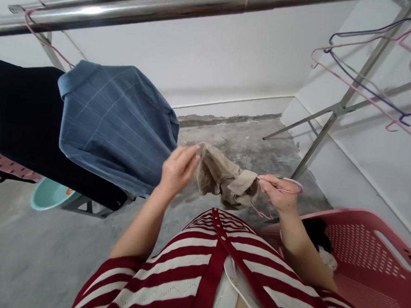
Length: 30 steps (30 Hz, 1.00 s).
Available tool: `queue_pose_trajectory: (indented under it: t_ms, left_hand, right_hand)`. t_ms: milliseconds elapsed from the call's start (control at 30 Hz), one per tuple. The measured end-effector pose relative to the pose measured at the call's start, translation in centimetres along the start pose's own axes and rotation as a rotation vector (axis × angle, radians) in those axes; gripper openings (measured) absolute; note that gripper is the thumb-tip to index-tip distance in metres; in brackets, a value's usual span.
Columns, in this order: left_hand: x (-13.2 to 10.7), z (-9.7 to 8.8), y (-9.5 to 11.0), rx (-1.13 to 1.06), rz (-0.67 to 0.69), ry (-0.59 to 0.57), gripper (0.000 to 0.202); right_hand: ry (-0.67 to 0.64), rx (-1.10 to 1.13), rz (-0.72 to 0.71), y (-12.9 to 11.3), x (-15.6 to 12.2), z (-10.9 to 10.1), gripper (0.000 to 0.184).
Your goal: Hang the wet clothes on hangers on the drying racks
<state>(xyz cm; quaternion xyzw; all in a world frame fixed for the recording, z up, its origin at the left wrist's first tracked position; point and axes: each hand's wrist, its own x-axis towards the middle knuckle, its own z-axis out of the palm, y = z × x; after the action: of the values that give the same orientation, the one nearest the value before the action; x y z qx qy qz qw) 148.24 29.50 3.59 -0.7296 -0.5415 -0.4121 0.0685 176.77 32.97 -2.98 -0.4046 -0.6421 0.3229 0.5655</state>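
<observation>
Around me, white walls (212, 47) meet a patchy grey concrete floor (241, 140), and a stainless-steel drying rack (337, 108) stands to my right.

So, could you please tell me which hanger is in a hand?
The pink hanger in the right hand; the other hangers, pink and purple, hang on the rack at right.

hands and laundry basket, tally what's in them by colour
Beige fabric garment between left hand and right hand: 1
Pink wire hanger in right hand: 1
Black cloth in pink plastic laundry basket: 1
White cloth in basket: 1
Total: 4
</observation>
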Motion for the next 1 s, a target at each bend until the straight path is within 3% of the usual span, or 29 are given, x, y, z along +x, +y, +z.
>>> queue_pose_trajectory:
  t_ms: [67, 200, 267, 367, 500, 667, 800, 867, 1000]
  left_hand:
    - [1.4, -1.1, -1.3, -0.031, -0.041, 0.0, 0.035]
    - [2.4, -1.0, -2.3, -0.327, -0.135, -0.335, 0.052]
    - [2.2, -0.6, -2.2, -0.427, -0.202, -0.411, 0.058]
    - [1.7, -0.4, -1.9, -0.467, -0.21, -0.23, 0.056]
    - [1.4, -0.9, -2.3, -0.468, -0.134, -0.01, 0.055]
    - [1.3, -2.1, -3.4, -0.272, -0.089, 0.002, 0.047]
    - [2.2, -4.0, -1.5, -0.054, 0.054, 0.071, 0.028]
    - [2.9, -4.5, 0.5, 0.016, 0.181, -0.019, 0.027]
    - [3.7, -3.4, 3.9, 0.135, 0.413, -0.538, 0.034]
  right_hand:
    - [-0.043, 0.042, -0.03, 0.0, 0.0, -0.8, 0.006]
    - [-0.053, 0.212, -0.034, 0.7, 0.0, -2.3, 0.007]
    - [-0.029, 0.249, 0.032, 1.0, -0.1, -2.8, 0.011]
    - [-0.013, 0.292, 0.133, 1.2, -0.3, -3.0, 0.013]
    - [0.101, 0.409, 0.153, 0.9, -0.4, -2.4, 0.014]
    - [0.062, 0.408, 0.14, 0.6, 0.0, -2.0, 0.018]
    - [-0.037, 0.362, 0.116, 0.9, 0.4, -2.1, 0.013]
    - [-0.113, 0.313, 0.103, 0.9, 0.8, -1.7, 0.012]
    - [-0.233, 0.319, 0.09, -0.2, 1.5, -0.3, 0.01]
